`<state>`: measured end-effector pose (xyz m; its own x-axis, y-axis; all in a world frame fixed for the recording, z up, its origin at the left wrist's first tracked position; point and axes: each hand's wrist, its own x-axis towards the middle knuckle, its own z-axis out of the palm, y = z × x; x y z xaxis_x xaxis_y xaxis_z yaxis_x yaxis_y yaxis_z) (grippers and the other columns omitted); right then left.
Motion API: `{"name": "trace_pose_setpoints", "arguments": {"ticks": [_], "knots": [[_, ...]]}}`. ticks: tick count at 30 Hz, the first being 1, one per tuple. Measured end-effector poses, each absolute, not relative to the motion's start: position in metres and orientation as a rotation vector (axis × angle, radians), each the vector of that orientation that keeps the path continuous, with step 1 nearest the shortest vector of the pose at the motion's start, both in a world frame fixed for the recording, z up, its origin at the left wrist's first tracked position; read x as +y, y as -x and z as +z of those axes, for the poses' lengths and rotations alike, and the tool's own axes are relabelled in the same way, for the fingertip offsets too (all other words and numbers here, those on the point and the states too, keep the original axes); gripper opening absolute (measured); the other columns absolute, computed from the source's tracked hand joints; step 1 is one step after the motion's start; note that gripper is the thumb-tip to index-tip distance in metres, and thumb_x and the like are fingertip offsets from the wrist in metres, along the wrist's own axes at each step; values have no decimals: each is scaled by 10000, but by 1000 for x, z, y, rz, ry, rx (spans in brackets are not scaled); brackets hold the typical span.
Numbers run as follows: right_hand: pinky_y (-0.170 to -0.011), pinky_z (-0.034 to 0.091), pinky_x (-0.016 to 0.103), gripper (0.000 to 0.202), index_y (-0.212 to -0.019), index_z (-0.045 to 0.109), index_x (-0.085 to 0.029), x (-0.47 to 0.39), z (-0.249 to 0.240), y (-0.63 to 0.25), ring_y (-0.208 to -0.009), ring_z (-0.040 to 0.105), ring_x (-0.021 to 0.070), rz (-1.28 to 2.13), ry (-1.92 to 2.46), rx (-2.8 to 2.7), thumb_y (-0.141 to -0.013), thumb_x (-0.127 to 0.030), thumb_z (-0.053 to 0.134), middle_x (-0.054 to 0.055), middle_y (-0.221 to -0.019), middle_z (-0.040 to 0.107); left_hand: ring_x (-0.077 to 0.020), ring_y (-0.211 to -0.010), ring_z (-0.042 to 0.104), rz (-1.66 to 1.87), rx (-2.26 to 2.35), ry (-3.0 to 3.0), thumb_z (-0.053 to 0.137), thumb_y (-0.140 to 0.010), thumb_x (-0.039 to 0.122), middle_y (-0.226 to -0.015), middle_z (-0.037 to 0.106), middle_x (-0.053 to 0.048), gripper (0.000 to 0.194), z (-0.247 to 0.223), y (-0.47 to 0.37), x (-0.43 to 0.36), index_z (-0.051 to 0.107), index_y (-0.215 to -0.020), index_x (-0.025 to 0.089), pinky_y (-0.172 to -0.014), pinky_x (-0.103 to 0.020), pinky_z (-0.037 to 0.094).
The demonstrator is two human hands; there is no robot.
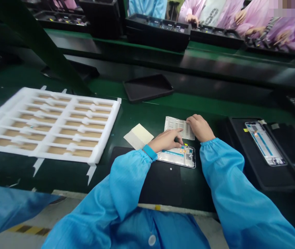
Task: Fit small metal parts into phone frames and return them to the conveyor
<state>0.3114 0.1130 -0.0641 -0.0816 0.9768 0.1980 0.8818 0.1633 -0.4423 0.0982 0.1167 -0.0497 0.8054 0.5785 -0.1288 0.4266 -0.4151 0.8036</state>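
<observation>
A pale sheet with rows of small strips (173, 123) lies on the bench in front of me. My right hand (200, 128) grips its right edge with bent fingers; the fingertips are partly hidden. My left hand (166, 139) reaches over the sheet's lower part, index finger stretched out and the others curled below, apart from it. Under and beside that hand lies a phone frame (174, 157) with blue strips and a yellow tab, partly on a black mat (160, 186). I cannot make out anything held in the left hand.
At left stands a white foam tray (95, 152) with slotted compartments. A cream paper (139, 135) lies left of my hands. To the right, a black tray (256, 173) holds another phone frame (266, 143). Farther back sits a black tray (149, 88); co-workers work across the bench.
</observation>
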Motion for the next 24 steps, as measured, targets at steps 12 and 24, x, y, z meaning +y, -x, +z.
{"name": "trace_pose_setpoints", "arguments": {"ticks": [12,24], "knots": [[-681,539,333,281,-858,501,-207,115,-73,-303,-697,626,158,485,1559,-1178,-893,-486,499,44,-814,642,-220,-1174,628,259,762,-2099,685,-838,189,-1416,559,-43,104,-38,-94,108,739,-926,198,-1020,-306,471],[-741,577,296,75,-861,664,-214,27,41,-203,-812,692,179,548,1252,-1658,-840,-181,728,8,-851,711,-185,-934,722,796,1075,-2542,523,-961,119,-1140,730,-15,194,5,5,9,651,-1089,188,-753,-307,544]]}}
